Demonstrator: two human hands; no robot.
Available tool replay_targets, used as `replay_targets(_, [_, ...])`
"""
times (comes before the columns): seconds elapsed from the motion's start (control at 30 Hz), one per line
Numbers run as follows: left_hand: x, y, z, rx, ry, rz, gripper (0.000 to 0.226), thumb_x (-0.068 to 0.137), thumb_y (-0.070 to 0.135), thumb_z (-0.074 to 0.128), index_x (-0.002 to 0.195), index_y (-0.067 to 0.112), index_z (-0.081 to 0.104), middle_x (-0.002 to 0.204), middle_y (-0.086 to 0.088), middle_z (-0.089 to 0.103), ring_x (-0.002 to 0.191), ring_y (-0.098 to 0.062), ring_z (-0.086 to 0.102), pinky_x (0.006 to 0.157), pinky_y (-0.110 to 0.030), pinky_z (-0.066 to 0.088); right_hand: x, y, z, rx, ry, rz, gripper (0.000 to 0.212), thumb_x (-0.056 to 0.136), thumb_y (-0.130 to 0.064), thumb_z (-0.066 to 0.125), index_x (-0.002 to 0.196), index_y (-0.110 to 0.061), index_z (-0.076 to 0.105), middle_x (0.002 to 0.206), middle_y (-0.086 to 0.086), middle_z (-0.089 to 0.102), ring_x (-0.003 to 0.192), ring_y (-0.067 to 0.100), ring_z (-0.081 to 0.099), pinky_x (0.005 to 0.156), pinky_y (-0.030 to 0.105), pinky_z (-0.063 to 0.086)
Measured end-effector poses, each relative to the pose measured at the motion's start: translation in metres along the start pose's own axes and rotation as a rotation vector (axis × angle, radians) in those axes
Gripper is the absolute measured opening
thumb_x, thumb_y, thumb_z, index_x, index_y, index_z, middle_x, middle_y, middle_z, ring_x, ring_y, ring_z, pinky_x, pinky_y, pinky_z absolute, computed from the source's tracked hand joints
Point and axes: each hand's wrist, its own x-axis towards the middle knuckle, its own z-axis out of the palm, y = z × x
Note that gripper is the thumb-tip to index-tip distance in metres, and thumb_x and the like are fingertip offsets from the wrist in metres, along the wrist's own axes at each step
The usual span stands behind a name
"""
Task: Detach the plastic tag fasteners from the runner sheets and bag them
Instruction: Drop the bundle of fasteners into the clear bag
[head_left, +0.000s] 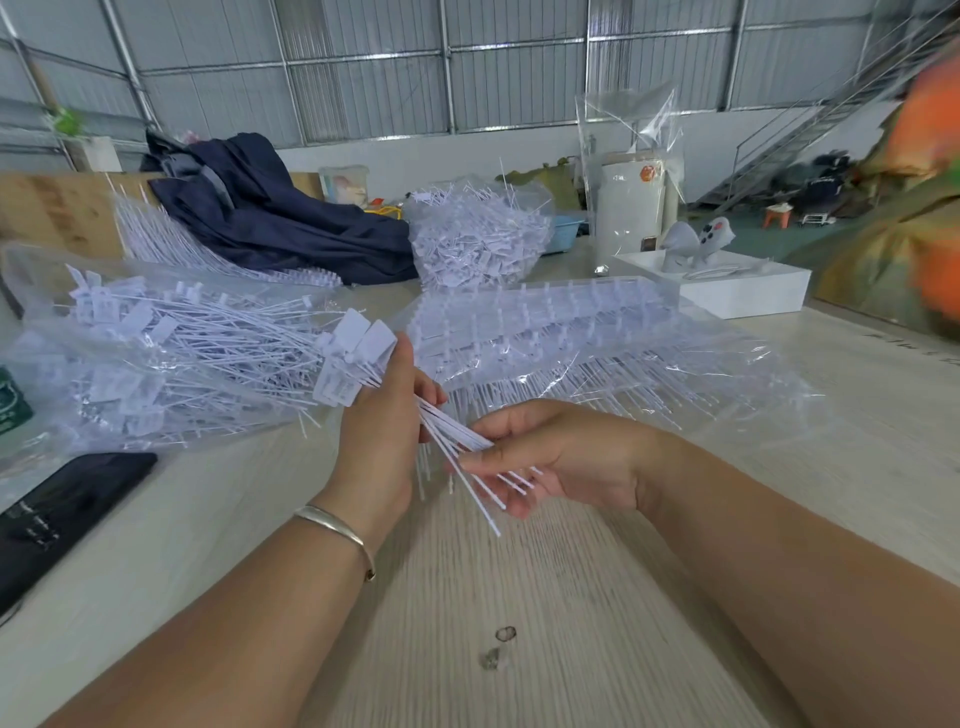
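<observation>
The left hand (382, 431) is raised over the table (519, 597) with its fingers curled tight round a bunch of white fasteners (358, 358); the flat tag heads fan out above the thumb and the thin tails stick out below the palm. The right hand (545, 457) lies palm-up just beside it, fingers loosely bent, and thumb and forefinger pinch the tails where they leave the left hand, while the tail ends rest across the other fingers. A thin bracelet (337, 530) circles the left wrist. To the left of the hands lies a clear bag (156, 353) stuffed with loose fasteners, touching the bunch's heads. Behind the hands a stack of runner sheets (545, 322), wrapped in clear film, spreads across the table, its tails pointing toward the person. Farther back stands a second heap of fasteners (478, 234), next to a dark blue cloth (270, 208). A black phone (57, 514) lies at the left edge. A white box (743, 291) sits at the right. No writing can be read; the print on the tag heads is too blurred.
</observation>
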Motion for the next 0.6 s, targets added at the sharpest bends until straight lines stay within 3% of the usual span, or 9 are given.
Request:
replay_targets(0.13, [-0.002,0.0,0.003,-0.05,-0.017,0.009,0.068,0.095,0.059,0.042,0.037,0.023,0.049,0.054,0.007,0.055,0.051,-0.007,0.048,0.062,-0.029,0.038,0.002,0.001,0.003,-0.001,0.004,-0.036,0.008,0.087,-0.008,0.067,0.093,-0.01,0.062,0.081,0.01,0.064,0.069,0.02,0.065,0.065,0.027,0.054])
replay_targets(0.23, [-0.002,0.002,0.002,-0.061,-0.032,0.067,0.068,0.093,0.063,0.043,0.039,0.023,0.047,0.054,0.006,0.054,0.05,-0.007,0.046,0.06,-0.03,0.035,0.002,0.0,0.005,0.017,-0.038,-0.061,0.011,0.09,-0.002,0.061,0.091,-0.012,0.056,0.085,0.018,0.069,0.069,0.027,0.068,0.063,0.03,0.054])
replay_targets(0.37, [0.001,0.001,-0.005,-0.039,-0.043,0.073,0.067,0.092,0.065,0.043,0.04,0.023,0.05,0.053,0.005,0.054,0.05,-0.008,0.047,0.061,-0.029,0.036,0.003,0.001,0.008,-0.015,0.016,-0.089,0.006,0.095,-0.007,0.056,0.098,-0.011,0.056,0.063,0.002,0.056,0.048,0.01,0.045,0.051,0.021,0.036])
replay_targets(0.43, [0.003,0.001,-0.008,-0.009,-0.04,0.065,0.067,0.09,0.068,0.043,0.041,0.023,0.051,0.051,0.005,0.053,0.046,-0.007,0.045,0.058,-0.029,0.035,0.005,0.002,0.009,-0.165,0.125,-0.112,0.011,0.1,-0.019,0.051,0.099,-0.011,0.059,0.058,-0.004,0.045,0.048,0.009,0.034,0.05,0.02,0.029])
replay_targets(0.53, [0.005,0.002,-0.01,0.026,-0.03,0.028,0.068,0.089,0.071,0.041,0.041,0.024,0.052,0.048,0.004,0.05,0.042,-0.005,0.043,0.054,-0.028,0.034,0.007,0.002,0.015,-0.575,0.364,-0.205,0.026,0.101,-0.029,0.047,0.082,-0.018,0.059,0.058,-0.009,0.043,0.048,0.003,0.037,0.052,0.02,0.032])
replay_targets(0.6, [0.005,0.002,-0.011,0.022,-0.03,0.001,0.068,0.088,0.071,0.042,0.041,0.024,0.052,0.048,0.005,0.049,0.041,-0.006,0.042,0.055,-0.028,0.034,0.009,0.003,0.019,-0.795,0.436,-0.249,0.03,0.101,-0.035,0.043,0.074,-0.024,0.05,0.059,-0.008,0.044,0.051,0.005,0.04,0.054,0.023,0.034])
